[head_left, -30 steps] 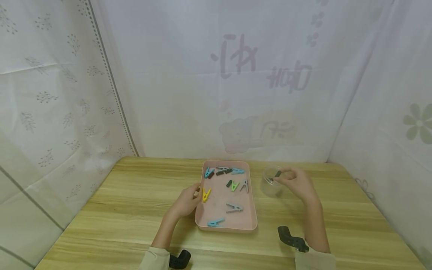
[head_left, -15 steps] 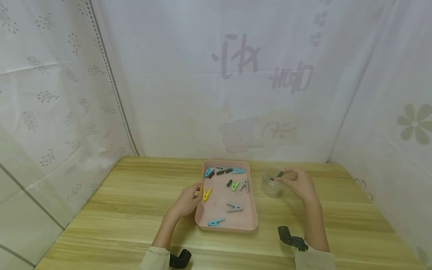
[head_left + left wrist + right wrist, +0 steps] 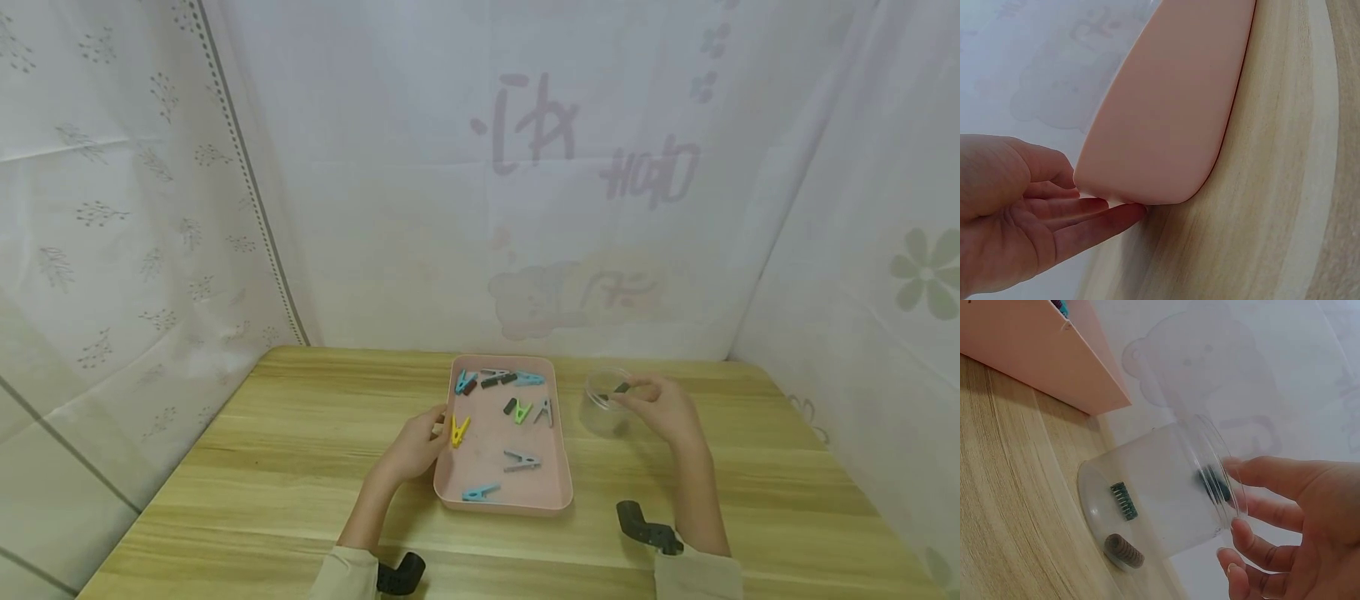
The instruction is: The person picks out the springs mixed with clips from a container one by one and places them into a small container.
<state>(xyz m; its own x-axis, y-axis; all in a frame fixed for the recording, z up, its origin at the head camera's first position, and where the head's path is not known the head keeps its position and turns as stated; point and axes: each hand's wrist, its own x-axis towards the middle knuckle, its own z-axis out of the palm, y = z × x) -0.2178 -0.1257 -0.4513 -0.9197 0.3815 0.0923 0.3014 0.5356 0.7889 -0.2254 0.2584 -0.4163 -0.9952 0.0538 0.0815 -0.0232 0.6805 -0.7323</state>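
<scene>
In the head view my left hand (image 3: 415, 446) holds the left side of a pink tray (image 3: 495, 507). The left wrist view shows the fingers (image 3: 1100, 231) against the tray's outer wall, one bent at its rim. My right hand (image 3: 663, 408) pinches a dark green coil spring (image 3: 1215, 484) at the mouth of a clear plastic jar (image 3: 1160, 456). Through its wall I see another green spring (image 3: 1124, 501) and a brown spring (image 3: 1124, 551) near the bottom. Inside the tray lie several clothespins, among them a yellow one (image 3: 460, 432) and a light green one (image 3: 522, 412).
Dark springs (image 3: 490, 383) and a dark red spring (image 3: 470, 387) lie among clothespins at the tray's far end. Wooden tabletop (image 3: 300, 467) surrounds tray and jar. Patterned white curtains (image 3: 420, 208) hang behind and at both sides. Black wrist mounts (image 3: 401, 575) sit at both sleeves.
The right hand and its spring have shifted very slightly right at the jar's mouth between the first frame and now. The left hand and the tray stay nearly in place.
</scene>
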